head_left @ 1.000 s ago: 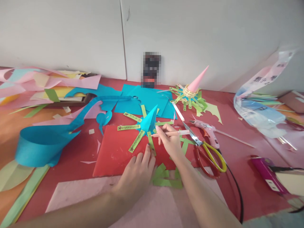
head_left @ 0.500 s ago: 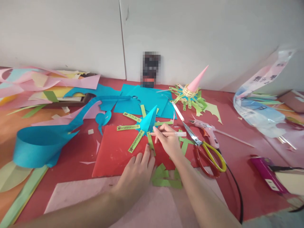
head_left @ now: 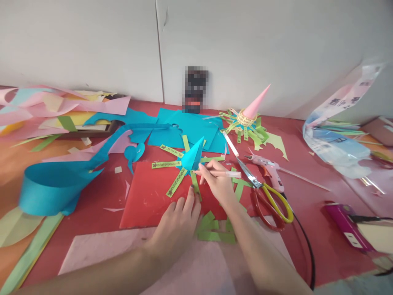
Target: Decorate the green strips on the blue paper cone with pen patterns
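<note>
My right hand (head_left: 216, 180) grips a slim pale pink pen (head_left: 225, 173), its tip at the inner end of a green paper strip (head_left: 195, 183). My left hand (head_left: 179, 215) lies flat with fingers stretched out, one fingertip touching that strip's lower part. The strip belongs to a blue paper cone (head_left: 192, 155) with green strips spreading out from its base. Strips on its left bear dark stars and looped marks, such as the strip (head_left: 175, 183) at lower left. A red board (head_left: 144, 196) lies under the near part of the cone piece.
Right of my hands are scissors (head_left: 267, 200), a pink glue gun (head_left: 270, 168) and a purple power strip (head_left: 348, 225). A pink cone piece (head_left: 253, 104) stands behind. Blue sheets (head_left: 167, 133), a curled blue band (head_left: 50, 192) and green scraps (head_left: 216, 235) lie around.
Almost nothing differs. The whole view has shifted very slightly; both hands, the pen and the cone piece keep their places relative to one another.
</note>
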{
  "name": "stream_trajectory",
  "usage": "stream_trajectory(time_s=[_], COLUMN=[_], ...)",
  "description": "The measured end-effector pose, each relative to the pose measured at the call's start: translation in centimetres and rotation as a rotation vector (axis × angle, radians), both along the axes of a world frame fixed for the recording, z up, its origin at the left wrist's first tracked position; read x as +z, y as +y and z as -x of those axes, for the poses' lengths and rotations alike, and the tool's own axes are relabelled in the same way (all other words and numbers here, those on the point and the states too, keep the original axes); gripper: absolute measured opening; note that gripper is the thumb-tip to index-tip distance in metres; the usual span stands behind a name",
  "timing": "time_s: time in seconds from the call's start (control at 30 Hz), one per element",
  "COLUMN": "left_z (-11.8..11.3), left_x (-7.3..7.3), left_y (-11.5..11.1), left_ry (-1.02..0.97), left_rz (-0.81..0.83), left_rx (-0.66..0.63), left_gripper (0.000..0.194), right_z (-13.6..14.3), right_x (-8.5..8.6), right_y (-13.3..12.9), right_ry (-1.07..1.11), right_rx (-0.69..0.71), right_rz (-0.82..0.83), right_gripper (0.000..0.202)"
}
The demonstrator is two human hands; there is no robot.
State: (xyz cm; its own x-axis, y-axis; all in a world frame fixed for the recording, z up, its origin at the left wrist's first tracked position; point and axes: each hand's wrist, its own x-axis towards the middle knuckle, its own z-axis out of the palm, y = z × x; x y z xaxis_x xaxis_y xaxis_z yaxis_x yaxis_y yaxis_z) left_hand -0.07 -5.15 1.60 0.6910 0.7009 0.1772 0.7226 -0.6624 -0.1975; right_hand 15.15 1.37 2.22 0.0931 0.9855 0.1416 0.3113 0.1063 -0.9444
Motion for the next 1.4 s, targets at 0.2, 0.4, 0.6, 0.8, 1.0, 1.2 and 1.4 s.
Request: stream_trajectory(time_s=[0.2,0.4,0.6,0.8,1.0,1.2,1.4], left_z=[-0.03,-0.02,-0.06,-0.03,-0.01,0.11,-0.12], left_x=[-0.16,-0.3,-0.17,-0.14,-0.16,-0.53,-0.25], left_y=[0.06,0.1,0.13,0.17,0.11,0.1,0.15], left_ry=[-0.017,-0.013,-0.014,0.009,-0.01,-0.02,-0.025], left_rz=[-0.02,-0.023,-0.023,-0.007,-0.023,-0.038,-0.034], left_rx=[0.002,0.002,-0.002,-0.003,-0.006,0.0,-0.01], left_gripper=[0.032,0.032,0.032,0.032,0.033,0.03,0.028], right_z=[-0.14,-0.17,-0.15,-0.12,-0.09,-0.2,-0.26], right_x=[0.21,0.09,0.06,0.19,0.07,-0.05,0.02], right_y=[-0.12,-0.09,-0.05,-0.09,-0.12,-0.09,-0.1], right_ry=[-0.004,0.05,0.059,0.054,-0.005,0.06,0.05], right_rx=[0.009,0.022,0.022,0.033,-0.015,0.019,0.019], right_rz=[-0.015,0.01,0.023,0.001,-0.012,0.025,0.043], right_gripper=[0.032,0.034,0.034,0.031,0.035,0.034,0.034])
